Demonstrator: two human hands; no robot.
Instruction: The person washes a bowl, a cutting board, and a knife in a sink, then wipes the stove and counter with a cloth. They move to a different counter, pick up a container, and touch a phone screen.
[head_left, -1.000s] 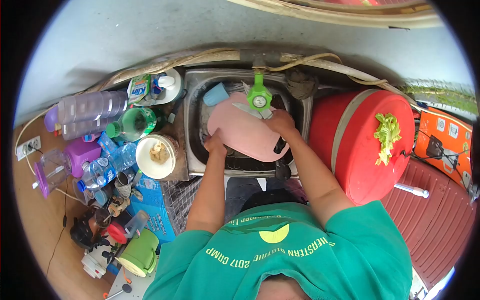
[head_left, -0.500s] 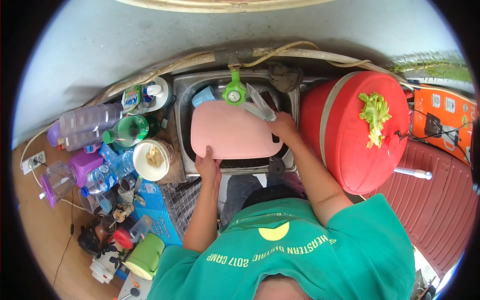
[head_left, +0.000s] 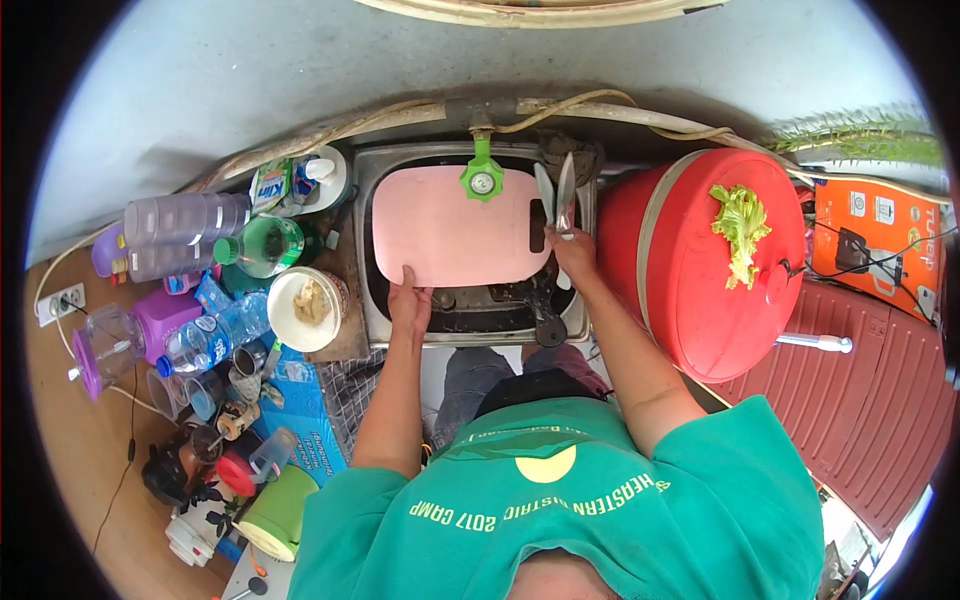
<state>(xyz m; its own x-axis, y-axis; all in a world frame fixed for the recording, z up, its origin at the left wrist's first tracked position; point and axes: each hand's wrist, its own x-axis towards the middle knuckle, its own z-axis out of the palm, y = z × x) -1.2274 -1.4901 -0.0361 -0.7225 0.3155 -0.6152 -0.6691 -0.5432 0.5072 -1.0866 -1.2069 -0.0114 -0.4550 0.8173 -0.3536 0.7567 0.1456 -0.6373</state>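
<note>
A pink cutting board (head_left: 455,230) is held over the sink (head_left: 375,335), partly under the green tap (head_left: 482,181). My left hand (head_left: 409,303) grips its lower left edge, thumb on top and fingers underneath. At the board's right end, my right hand (head_left: 573,255) is closed around the handles of two knives (head_left: 566,190), their blades pointing toward the wall. Part of each handle is hidden by the fingers. A black handle (head_left: 549,327) shows at the sink's front right.
A large red container (head_left: 690,275) with a lettuce leaf (head_left: 740,230) on its lid stands right of the sink. On the left are a white bowl (head_left: 306,315), a green bottle (head_left: 268,246) and several other bottles. A cloth (head_left: 570,152) lies behind the sink.
The board has moved away from my body and slightly left, further under the tap. The knives have turned from slanting left to nearly straight toward the wall. A blue cup is now hidden.
</note>
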